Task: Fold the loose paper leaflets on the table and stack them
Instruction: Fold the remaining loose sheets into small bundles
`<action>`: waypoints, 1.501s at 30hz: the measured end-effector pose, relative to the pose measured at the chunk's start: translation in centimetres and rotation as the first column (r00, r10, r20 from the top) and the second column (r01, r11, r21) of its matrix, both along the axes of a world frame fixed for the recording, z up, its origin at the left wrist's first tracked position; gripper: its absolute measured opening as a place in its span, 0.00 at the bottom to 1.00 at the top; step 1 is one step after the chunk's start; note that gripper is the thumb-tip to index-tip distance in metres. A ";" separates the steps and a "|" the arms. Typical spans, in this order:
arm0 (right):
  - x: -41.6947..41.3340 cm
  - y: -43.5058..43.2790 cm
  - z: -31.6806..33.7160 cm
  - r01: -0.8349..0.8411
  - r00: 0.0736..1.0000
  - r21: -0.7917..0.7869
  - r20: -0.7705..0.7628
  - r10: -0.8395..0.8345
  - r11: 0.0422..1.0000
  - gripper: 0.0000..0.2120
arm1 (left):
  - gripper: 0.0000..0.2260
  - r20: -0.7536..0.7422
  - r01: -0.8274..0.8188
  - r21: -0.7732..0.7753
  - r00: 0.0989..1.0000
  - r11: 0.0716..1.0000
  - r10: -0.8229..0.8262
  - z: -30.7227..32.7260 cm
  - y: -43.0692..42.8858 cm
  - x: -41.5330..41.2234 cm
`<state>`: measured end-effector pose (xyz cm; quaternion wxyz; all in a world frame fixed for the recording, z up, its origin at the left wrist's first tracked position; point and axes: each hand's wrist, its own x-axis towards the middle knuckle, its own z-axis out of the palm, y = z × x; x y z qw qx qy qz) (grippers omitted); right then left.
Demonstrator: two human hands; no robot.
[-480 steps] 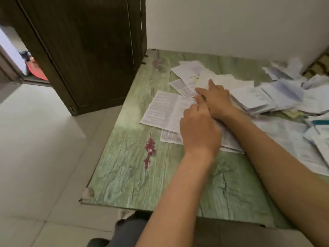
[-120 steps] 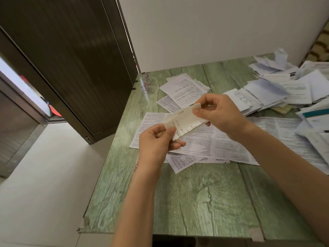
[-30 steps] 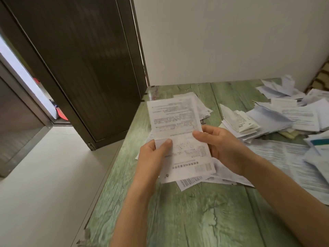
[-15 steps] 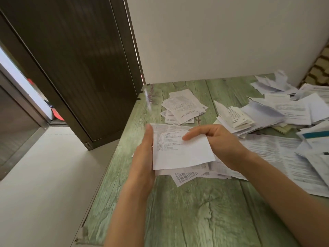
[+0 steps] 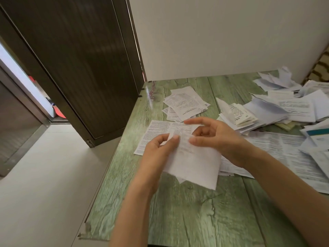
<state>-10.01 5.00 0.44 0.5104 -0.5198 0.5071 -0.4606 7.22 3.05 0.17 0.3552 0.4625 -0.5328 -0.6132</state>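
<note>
1. Head view: the leaflet (image 5: 194, 163) was a tall open sheet a second ago and was doubled over half a second ago. It now hangs as a shorter folded piece, blank side toward the camera, in the air above the near part of the table (image 5: 178, 214).
2. The left hand (image 5: 158, 152) has its grip closed on the leaflet's upper left edge, thumb and fingers pinching it.
3. The right hand (image 5: 219, 139) has shifted. Its thumb lies on the upper right edge and its forefinger is lifted clear, but blur hides whether this grip truly pinches.
4. The first fold looks made, so a second fold or a sharper crease probably comes before the leaflet joins the folded stack (image 5: 185, 107) farther back.
5. Flat sheets (image 5: 154, 132) under the hands and the heap of papers (image 5: 284, 111) on the right suggest much work remains.
</note>
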 end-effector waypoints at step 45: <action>0.8 -0.1 -0.7 0.079 0.994 0.015 -0.081 -0.077 0.997 0.04 | 0.05 0.056 0.035 -0.032 0.998 0.999 -0.033 -0.4 0.4 -0.4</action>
